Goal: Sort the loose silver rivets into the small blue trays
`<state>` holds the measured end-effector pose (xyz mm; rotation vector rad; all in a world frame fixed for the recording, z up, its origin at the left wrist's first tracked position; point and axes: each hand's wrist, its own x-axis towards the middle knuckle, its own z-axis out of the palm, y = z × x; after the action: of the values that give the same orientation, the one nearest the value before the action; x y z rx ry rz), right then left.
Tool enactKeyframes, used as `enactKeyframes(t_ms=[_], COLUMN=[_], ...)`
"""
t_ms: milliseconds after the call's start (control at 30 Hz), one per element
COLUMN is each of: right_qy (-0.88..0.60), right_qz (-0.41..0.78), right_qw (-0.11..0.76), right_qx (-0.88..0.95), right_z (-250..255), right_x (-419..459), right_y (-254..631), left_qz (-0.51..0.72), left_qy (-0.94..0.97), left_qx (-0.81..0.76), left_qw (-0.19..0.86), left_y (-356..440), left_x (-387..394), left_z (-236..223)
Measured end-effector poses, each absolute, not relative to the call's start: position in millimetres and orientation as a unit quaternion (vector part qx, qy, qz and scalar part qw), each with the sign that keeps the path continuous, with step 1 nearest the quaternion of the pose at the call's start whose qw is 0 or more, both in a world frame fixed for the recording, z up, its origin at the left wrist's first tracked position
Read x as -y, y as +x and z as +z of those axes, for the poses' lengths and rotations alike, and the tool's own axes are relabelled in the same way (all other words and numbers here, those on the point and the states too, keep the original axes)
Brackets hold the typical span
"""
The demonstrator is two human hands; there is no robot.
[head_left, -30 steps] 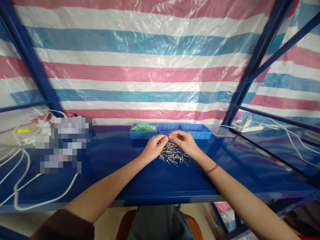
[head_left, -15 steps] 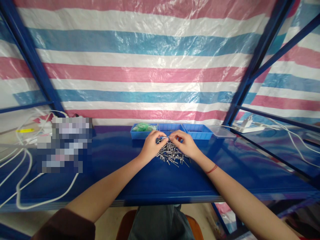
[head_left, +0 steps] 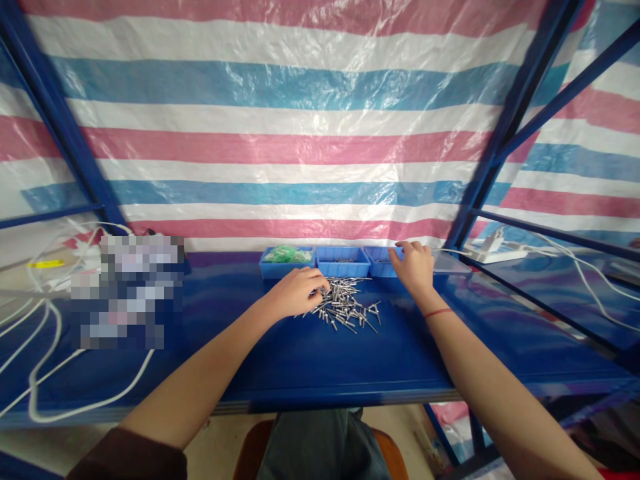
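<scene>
A loose pile of silvery blind rivets (head_left: 345,303) lies on the blue tabletop in front of me. At its left edge is my left hand (head_left: 299,292), fingers curled down among the rivets; whatever sits between the fingertips is hidden. My right hand (head_left: 414,268) hovers over the right-hand blue bin (head_left: 379,265) with its fingers apart, covering part of that bin. Some small metal pieces lie inside the middle blue bin (head_left: 343,269). The left blue bin (head_left: 287,269) contains green and clear plastic wrapping (head_left: 285,254).
A clear plastic lid (head_left: 453,263) lies right of the bins. Farther right is a white power strip (head_left: 500,252) with cables. White cables (head_left: 35,373) and a blurred-out patch take up the left side. Blue frame posts (head_left: 493,143) and striped sheeting (head_left: 300,147) enclose the table.
Earlier both hands met above the pile with a rivet between them. They have separated: the right moved right to the far bin and spread its fingers, the left dropped to the pile.
</scene>
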<state>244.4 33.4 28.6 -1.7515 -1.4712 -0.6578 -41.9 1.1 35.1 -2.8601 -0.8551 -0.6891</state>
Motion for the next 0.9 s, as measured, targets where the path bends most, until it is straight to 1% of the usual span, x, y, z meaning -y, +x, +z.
enactKeyframes(t_ms=[167,267,400,600,900], right_qy=[-0.640,-0.617,-0.588,-0.534,-0.457], right_qz=[-0.251,-0.233,-0.213,-0.179,-0.082], right_qw=[0.405,0.406,0.408,0.403,0.355], right_qx=[0.603,0.633,0.665,0.722,0.811], right_z=[28,26,24,23,28], right_x=[-34,-35,-33,-24,-9], right_y=[236,232,226,207,187], left_qz=[-0.153,-0.122,-0.116,-0.118,-0.146], left_qy=[-0.962,-0.967,-0.967,-0.961,-0.942], left_qx=[0.221,0.216,0.225,0.245,0.296], left_qw=[-0.045,-0.061,-0.036,0.044,0.052], left_y=[-41,-37,-29,-20,-21], left_x=[12,15,16,20,18], left_z=[41,37,31,28,24])
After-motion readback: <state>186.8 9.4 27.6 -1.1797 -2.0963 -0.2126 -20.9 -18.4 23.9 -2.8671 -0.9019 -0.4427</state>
